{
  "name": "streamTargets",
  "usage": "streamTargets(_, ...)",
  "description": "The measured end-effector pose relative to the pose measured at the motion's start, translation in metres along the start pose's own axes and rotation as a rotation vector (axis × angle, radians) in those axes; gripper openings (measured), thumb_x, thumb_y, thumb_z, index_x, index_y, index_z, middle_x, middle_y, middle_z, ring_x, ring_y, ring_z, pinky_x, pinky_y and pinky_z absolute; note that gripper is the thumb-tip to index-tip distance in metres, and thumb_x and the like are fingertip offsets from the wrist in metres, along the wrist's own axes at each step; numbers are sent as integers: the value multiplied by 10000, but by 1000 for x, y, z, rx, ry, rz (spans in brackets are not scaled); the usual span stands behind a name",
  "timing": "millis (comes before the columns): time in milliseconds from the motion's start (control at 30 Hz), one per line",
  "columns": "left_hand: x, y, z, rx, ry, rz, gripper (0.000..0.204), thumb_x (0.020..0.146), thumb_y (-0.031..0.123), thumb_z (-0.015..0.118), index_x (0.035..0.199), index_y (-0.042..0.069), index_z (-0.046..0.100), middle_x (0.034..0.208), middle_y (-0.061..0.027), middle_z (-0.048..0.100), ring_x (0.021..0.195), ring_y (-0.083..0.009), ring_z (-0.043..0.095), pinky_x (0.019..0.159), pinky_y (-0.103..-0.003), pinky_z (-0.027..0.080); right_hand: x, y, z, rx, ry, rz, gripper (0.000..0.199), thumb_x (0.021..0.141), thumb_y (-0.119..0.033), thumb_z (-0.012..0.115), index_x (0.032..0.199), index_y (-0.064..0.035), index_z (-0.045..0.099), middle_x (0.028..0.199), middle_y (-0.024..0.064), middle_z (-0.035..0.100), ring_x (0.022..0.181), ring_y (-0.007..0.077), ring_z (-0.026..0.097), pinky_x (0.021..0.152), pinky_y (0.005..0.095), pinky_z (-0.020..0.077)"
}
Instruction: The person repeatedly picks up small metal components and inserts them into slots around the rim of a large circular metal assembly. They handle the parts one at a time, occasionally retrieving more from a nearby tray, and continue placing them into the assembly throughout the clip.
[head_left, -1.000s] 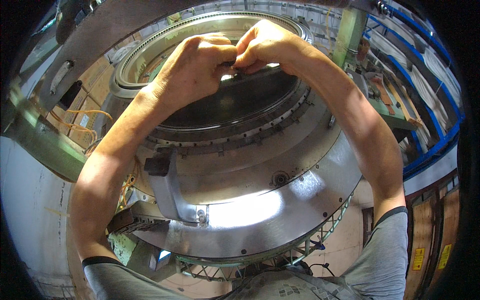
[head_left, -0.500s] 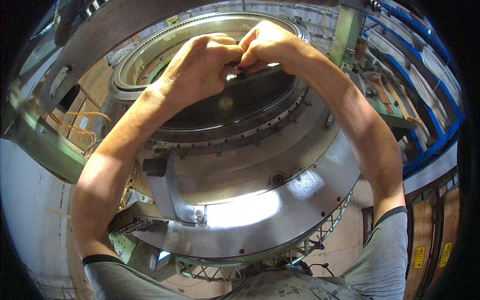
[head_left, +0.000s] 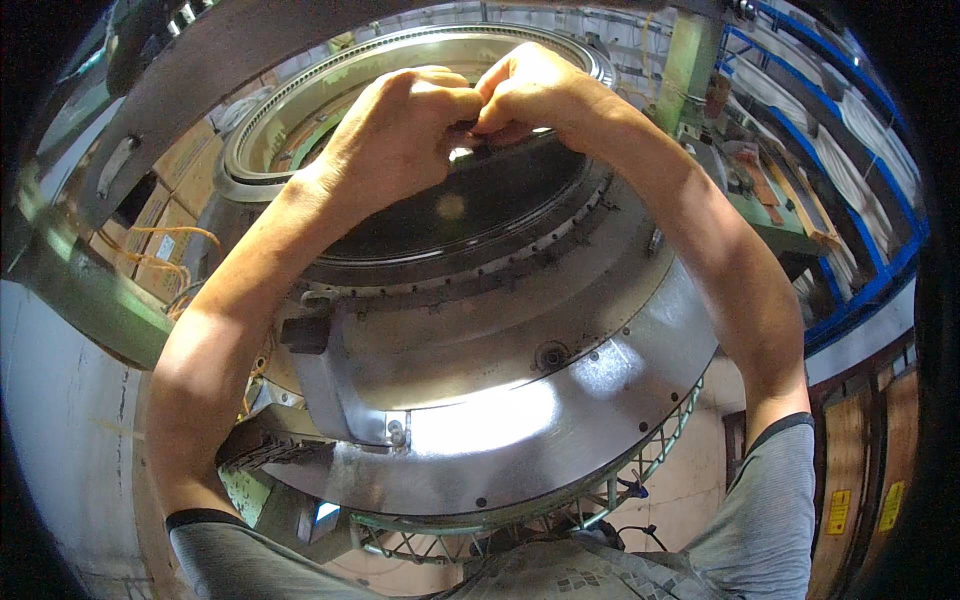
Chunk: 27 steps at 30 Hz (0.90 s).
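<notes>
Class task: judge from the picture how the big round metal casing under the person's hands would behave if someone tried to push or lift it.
The metal casing is probably very heavy: thick walls, wide flange, bolt rows. Likely rigid; both hands, left hand and right hand, press at its inner rim without visible flex. Its polished surface may be slippery.

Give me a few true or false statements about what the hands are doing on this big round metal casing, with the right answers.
1. Both hands meet at the far inner rim of the round metal casing. True.
2. The left hand hangs at the person's side. False: it is raised against the right hand.
3. The right hand holds a hammer. False: no tool shows.
4. A blue rack stands at the right. True.
</notes>
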<state>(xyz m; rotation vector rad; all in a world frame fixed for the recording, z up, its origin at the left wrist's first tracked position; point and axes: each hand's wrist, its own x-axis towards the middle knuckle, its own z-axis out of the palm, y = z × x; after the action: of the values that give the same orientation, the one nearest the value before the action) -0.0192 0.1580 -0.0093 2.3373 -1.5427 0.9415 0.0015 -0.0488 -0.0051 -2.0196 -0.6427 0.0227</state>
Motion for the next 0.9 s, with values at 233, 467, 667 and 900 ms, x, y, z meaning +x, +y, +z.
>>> streamTargets(233, 3, 1, 1, -11, 10, 12, 201, 757, -34, 713, 954, 9, 710, 920, -163, 685, 911, -384, 689, 806, -444, 553, -1, 2, 5, 32, 92, 60, 174, 797, 22, 771, 968, 45, 786, 870, 128, 759, 775, 195, 753, 751, 295, 637)
streamTargets(467, 3, -2, 8, 13, 19, 2, 180, 751, 1, 705, 929, 26, 708, 920, -163, 685, 931, -384, 693, 823, -451, 554, -1, 4, 4, 7, 92, 76, 189, 788, 31, 771, 976, 32, 790, 875, 125, 763, 768, 184, 747, 740, 298, 628)
streamTargets(667, 2, -2, 12, -32, 52, -1, 191, 735, -8, 703, 923, 28, 709, 923, -164, 694, 915, -391, 697, 806, -456, 560, 8, 15, 5, 39, 160, 24, 146, 702, 11, 802, 847, 8, 804, 739, 113, 739, 657, 192, 727, 645, 326, 622)
streamTargets(900, 2, 0, 15, -8, 75, 15, 168, 757, 1, 704, 923, 23, 709, 920, -174, 695, 906, -397, 696, 802, -464, 564, -2, 10, 3, -171, 215, -81, 184, 740, -84, 811, 911, -16, 825, 764, 127, 765, 658, 183, 743, 668, 313, 607)
